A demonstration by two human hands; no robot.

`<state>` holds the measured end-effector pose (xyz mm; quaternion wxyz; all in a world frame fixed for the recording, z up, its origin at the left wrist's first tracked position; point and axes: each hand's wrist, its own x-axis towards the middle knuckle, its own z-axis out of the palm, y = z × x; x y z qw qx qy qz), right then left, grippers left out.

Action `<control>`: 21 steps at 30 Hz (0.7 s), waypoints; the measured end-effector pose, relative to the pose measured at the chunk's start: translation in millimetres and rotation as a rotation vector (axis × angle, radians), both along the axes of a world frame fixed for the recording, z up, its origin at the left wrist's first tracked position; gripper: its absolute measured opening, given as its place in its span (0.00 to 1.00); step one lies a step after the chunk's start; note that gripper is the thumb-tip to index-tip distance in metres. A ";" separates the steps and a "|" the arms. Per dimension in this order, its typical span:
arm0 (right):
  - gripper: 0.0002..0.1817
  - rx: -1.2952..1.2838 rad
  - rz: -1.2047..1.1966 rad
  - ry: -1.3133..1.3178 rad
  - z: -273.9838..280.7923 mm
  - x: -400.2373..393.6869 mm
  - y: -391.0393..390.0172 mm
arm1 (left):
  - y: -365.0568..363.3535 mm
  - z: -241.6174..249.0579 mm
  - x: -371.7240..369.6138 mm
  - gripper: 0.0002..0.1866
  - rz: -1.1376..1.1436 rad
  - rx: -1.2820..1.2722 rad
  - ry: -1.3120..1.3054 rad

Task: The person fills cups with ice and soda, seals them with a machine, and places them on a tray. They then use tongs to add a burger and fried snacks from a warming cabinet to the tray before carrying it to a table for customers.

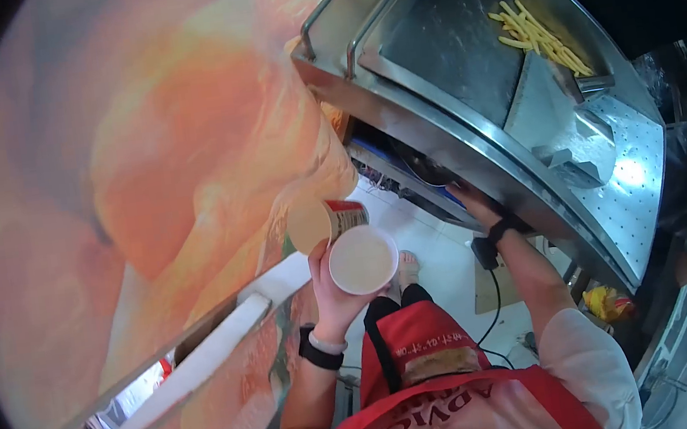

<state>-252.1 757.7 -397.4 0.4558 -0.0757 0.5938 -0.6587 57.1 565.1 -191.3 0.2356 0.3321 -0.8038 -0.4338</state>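
Observation:
My left hand (328,298) is wrapped round a white paper cup (364,261), whose pale round face points up at me. Just behind it, against my fingers, lies a second cup (347,211) on its side, with a red and white printed wall and a beige round end. My right hand (472,203) reaches under the steel counter (470,130), at the opening of a dark shelf (419,162). Its fingertips are hidden in shadow at that opening, so I cannot tell what they touch.
Several French fries (540,36) lie in the steel tray above, beside a metal fry scoop (579,143) and a perforated plate (635,179). A large printed food panel (185,182) stands at left. A black cable (498,298) hangs near my right forearm.

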 end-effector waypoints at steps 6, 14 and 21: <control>0.15 0.583 0.314 0.547 155.3 55.4 28.5 | 11.1 -15.2 -2.6 0.42 0.043 -0.048 0.062; 0.12 0.595 0.595 0.705 317.5 93.7 47.6 | 22.0 -22.3 0.2 0.36 -0.020 -0.083 -0.056; 0.08 0.751 0.855 1.121 373.7 93.8 57.9 | 34.6 10.0 -2.4 0.35 -0.220 -0.148 -0.041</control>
